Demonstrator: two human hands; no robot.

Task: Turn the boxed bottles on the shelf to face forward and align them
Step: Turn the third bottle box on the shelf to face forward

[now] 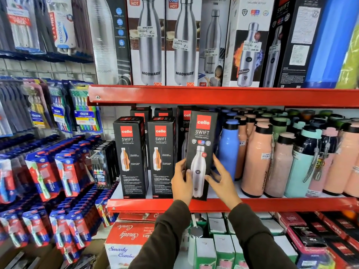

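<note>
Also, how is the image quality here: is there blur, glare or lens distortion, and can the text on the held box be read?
Head view: even store light, no strong shadows. The held box is sharp, "cello SWIFT" readable, small print not. Wide-angle bending shows at the edges: the red shelf curves, and the toothbrush packs at far left look smeared. Mild glare sits on the upper boxes. Both hands, left and right, are clear.

Retail shop aisle. Red metal shelves [213,96] stocked with boxed bottles [132,158] bearing price stickers [146,32] (barcodes visible); toothbrush packs [85,113] hanging on pegs; loose bottles [256,162] in rows.
</note>
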